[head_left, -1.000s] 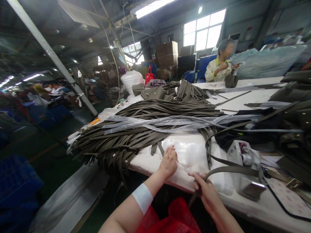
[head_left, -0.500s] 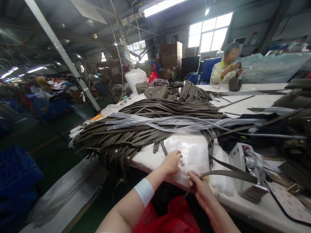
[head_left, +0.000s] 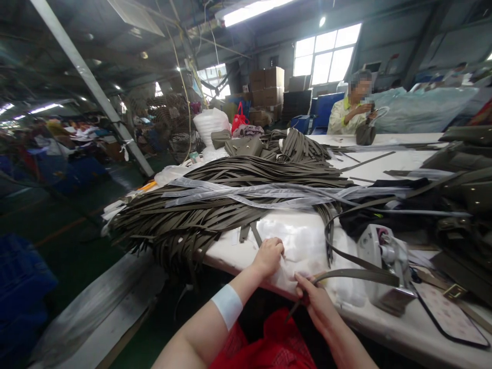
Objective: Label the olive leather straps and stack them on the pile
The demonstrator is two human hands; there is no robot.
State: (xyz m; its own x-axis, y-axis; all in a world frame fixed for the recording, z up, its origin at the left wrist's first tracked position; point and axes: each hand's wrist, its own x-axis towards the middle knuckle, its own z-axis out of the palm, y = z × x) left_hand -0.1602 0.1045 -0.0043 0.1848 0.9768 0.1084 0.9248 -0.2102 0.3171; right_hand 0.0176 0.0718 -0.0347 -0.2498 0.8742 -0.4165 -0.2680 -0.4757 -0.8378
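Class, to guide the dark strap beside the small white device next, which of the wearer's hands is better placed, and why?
Probably the right hand: it already holds the strap and is nearer the device. The left hand is farther off, at the shiny plastic.

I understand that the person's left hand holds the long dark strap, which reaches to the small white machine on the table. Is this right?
Not quite: the head view shows the long dark strap in the right hand, not in the left hand. It does reach to the small white machine on the table.
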